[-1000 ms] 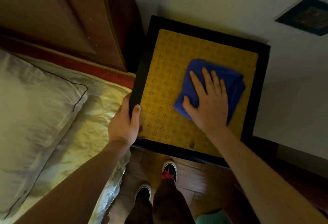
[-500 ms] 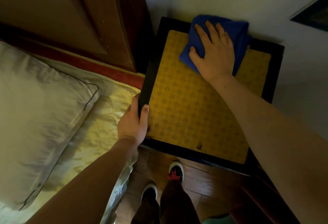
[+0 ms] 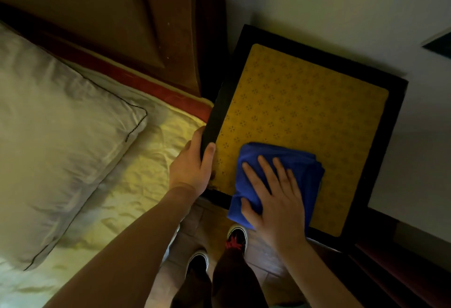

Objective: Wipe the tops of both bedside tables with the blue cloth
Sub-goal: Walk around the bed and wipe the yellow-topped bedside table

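1. Head view, hands: right hand [image 3: 277, 200] lies flat on the blue cloth [image 3: 288, 173], fingers spread, palm down. Not a pinch grip; my read is the flat palm spreads pressure so the whole pad drags across the surface.
2. Left hand [image 3: 192, 168] is clamped on the left rim of the bedside table [image 3: 380, 136], thumb on top of the black frame, fingers wrapped round the outside. Likely bracing the table so it doesn't shift under the wiping push.
3. Cloth location: near-left corner of the table top, folded into a thick pad. Its near edge overhangs the front rim, above the floor [image 3: 202, 222]. Folding probably keeps it from bunching under the palm.
4. Table top: yellow patterned panel [image 3: 305, 112] set in the black frame. Far and right parts are uncovered; nothing else sits on it. Dark marks at the near-left corner, just beside the left thumb; can't tell if stain or wear.
5. Table stands tight between the headboard [image 3: 122, 14] on the left and the wall [image 3: 341, 14] on the far side.
6. Person stands at the near edge, which puts both hands within reach.
7. Counts: hands 2, cloth 1, bedside table in view 1 (second one not visible), pillow [image 3: 53, 136] 1, shoes [image 3: 236, 234] 2.
8. Judgement: first table in progress; second not yet reachable from here.
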A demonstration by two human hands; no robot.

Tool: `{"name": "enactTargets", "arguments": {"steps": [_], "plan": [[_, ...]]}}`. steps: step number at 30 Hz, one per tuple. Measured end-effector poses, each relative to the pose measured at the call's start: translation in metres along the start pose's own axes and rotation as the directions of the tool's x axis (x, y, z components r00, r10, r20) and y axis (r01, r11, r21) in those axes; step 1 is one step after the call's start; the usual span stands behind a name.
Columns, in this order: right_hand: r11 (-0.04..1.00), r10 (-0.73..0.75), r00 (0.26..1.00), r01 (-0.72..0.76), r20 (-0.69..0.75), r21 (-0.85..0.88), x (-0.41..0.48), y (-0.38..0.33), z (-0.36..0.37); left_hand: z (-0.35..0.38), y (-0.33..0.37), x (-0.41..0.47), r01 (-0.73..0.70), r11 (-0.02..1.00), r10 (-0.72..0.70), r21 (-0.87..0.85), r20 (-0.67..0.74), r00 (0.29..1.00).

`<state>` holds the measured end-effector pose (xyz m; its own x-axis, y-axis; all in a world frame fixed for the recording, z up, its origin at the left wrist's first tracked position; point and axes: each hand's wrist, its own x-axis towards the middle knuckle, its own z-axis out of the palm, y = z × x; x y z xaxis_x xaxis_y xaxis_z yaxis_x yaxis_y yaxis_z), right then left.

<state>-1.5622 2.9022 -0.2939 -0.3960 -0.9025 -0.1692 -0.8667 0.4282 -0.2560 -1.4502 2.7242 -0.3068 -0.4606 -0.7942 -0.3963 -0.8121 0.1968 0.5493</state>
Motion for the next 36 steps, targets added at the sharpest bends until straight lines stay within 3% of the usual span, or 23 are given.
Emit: {"name": "enactTargets", "arguments": {"steps": [10,19,23,30,36], "plan": [[0.997,-0.050,0.984,0.039,-0.173,-0.066,0.212,0.026,-0.033,0.000,0.001,0.001,-0.018,1.000,0.018,0.000,-0.003,1.000],[0.998,0.012,0.985,-0.021,-0.170,-0.051,0.279,0.030,-0.049,-0.001,0.003,-0.001,0.013,1.000,-0.013,-0.020,-0.004,1.000],[0.998,-0.050,0.989,0.043,-0.142,-0.055,0.249,0.023,-0.042,0.000,0.004,0.000,0.023,0.998,-0.025,-0.057,-0.037,0.999],[0.985,-0.166,0.983,0.162,-0.075,-0.052,0.111,-0.010,-0.014,0.001,0.004,0.000,0.082,0.969,-0.111,-0.233,-0.118,0.987],[0.981,-0.191,0.980,0.193,-0.063,0.017,0.009,-0.023,0.010,0.003,0.000,0.000,0.093,0.979,-0.120,-0.182,-0.139,0.983]]}}
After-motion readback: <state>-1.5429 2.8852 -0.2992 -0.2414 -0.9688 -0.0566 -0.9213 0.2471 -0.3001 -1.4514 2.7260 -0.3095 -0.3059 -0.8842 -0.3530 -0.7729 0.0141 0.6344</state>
